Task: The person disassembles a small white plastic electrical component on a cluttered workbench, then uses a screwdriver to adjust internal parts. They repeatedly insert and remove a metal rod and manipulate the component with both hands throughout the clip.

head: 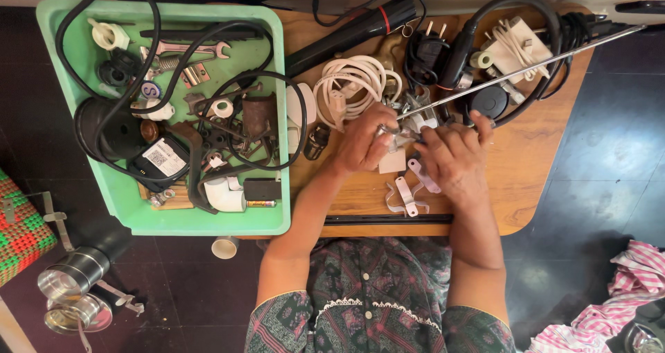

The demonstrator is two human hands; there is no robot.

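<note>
Metal rod [526, 67] runs up-right from my left hand [364, 142], whose grip clamps its near end over the table [533, 166]; my right hand [454, 157] presses closed just beside it.

White rectangular label [165, 158] with black square code pattern, stuck on black flat device [156, 164] in green tray [277, 124], lower-left part, about 7 o'clock from tray centre. Round blue-and-white sticker [150, 90] with single large letter, at 11 o'clock from that label, left of tray centre. Small cylinder with yellow-red printed wrap [261, 203] at tray's 5 o'clock corner. No screens, no signs.
</note>
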